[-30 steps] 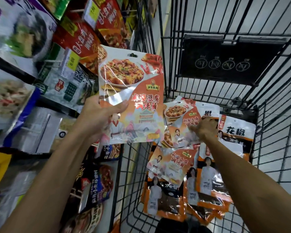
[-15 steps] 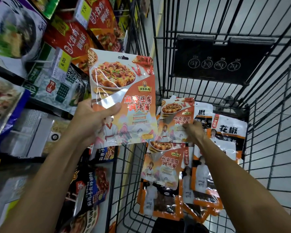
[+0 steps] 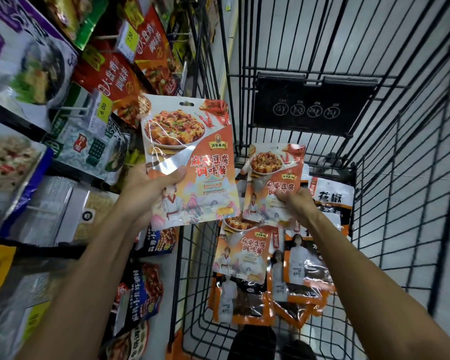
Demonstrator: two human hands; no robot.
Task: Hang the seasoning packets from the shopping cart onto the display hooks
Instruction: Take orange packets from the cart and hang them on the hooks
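Now the left hand (image 3: 143, 193) grips one seasoning packet (image 3: 190, 157) at the cart's (image 3: 304, 105) ten o'clock and the right hand (image 3: 295, 205) pinches a second packet (image 3: 270, 178) above the pile (image 3: 299, 266) inside, so next, I judge, a hang-hole must thread a display hook (image 3: 69, 108) at nine o'clock.

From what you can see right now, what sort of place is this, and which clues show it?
Most likely a supermarket aisle: a wire shopping cart holding seasoning packets, hanging food packets on a display at left, and yellow price tags.
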